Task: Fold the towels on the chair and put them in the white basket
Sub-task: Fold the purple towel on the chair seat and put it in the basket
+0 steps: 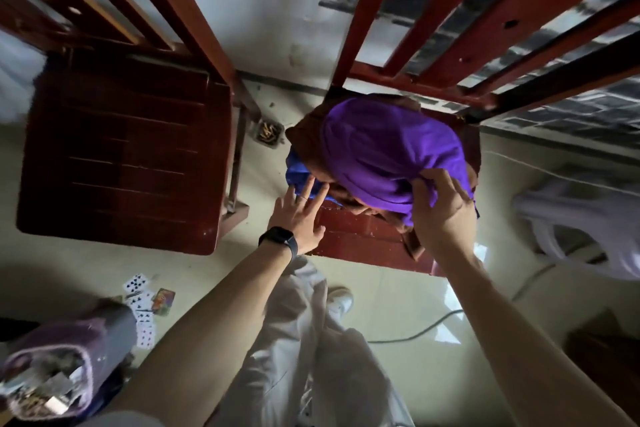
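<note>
A purple towel (388, 149) lies bunched on top of a heap on the seat of a red wooden chair (360, 243), over a brown towel (304, 135) and a blue towel (296, 173) that shows at the heap's left side. The right hand (443, 211) pinches the purple towel's near edge between thumb and curled fingers. The left hand (298, 222), fingers straight and spread, touches the blue towel with its fingertips; a black watch (280, 241) is on that wrist. A white basket (581, 229), blurred, stands on the floor to the right of the chair, apart from it. A second chair (121, 149) stands to the left, a small dish (266, 133) on the floor between the two. Playing cards (142, 308) are scattered on the floor at lower left, and a cable (415, 329) runs across the floor near the person's feet.
</note>
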